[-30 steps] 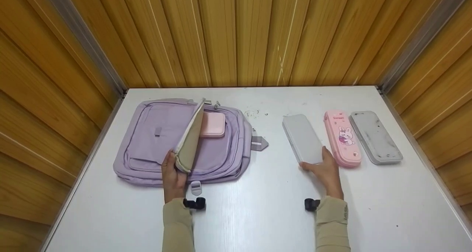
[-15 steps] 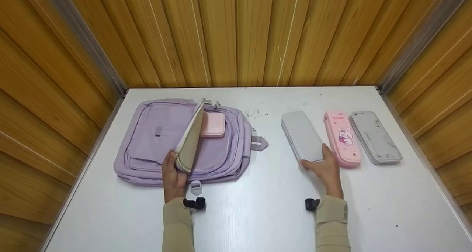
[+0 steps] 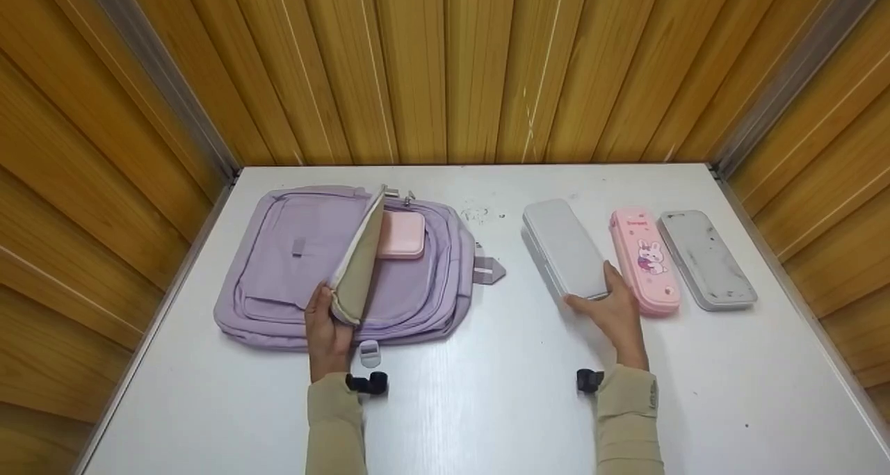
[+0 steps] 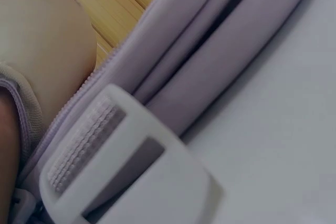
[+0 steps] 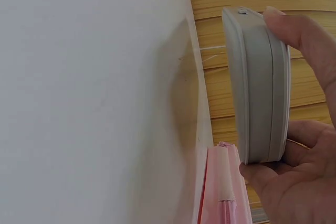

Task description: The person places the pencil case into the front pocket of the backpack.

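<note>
Left hand [image 3: 329, 339] pinching flap [image 3: 358, 273] of backpack [image 3: 410, 291]. Pink box [image 3: 403, 236] on backpack. Right of backpack: right hand [image 3: 613, 315] pinching gray case [image 3: 567, 249], aloft; farther right, bunny case [image 3: 646, 263], scuffed case [image 3: 708, 259].

Khaki sleeves [image 3: 628, 423], black wrist cameras [image 3: 377, 383]

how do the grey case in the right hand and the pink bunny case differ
Look: the grey case has a plain top; the pink bunny case has a rabbit picture. Pose: the right hand holds the grey case off the table; the pink bunny case lies on it. Both are long, with rounded corners.
</note>
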Action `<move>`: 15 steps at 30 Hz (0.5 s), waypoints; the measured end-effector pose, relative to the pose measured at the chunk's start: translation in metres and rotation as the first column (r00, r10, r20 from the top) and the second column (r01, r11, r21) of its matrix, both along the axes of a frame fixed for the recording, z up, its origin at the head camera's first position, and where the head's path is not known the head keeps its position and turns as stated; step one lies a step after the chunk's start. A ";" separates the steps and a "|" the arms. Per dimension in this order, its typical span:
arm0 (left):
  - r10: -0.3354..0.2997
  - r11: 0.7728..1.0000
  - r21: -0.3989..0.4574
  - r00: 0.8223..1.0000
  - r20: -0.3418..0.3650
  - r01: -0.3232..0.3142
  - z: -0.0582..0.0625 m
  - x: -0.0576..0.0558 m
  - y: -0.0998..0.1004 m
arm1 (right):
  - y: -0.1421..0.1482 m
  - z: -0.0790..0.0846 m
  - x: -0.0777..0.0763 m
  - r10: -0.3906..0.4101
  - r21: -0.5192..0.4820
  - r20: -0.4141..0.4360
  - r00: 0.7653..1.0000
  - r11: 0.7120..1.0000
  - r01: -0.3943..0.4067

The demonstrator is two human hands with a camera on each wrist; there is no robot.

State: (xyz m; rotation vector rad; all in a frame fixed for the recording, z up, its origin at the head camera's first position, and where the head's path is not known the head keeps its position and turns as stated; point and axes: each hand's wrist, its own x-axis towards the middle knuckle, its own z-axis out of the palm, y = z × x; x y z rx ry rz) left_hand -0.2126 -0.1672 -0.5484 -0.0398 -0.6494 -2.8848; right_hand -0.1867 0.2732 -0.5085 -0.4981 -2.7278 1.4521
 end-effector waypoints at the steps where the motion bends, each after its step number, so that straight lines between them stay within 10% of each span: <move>1: 0.003 1.000 -0.004 1.000 0.000 -0.003 0.000 0.000 0.000 | 0.000 0.001 0.000 0.002 0.000 -0.006 1.000 1.000 -0.002; 15: 0.065 0.998 0.004 0.997 0.051 -0.065 0.002 -0.002 0.001 | -0.005 0.012 -0.007 0.106 0.003 -0.065 0.992 0.994 -0.106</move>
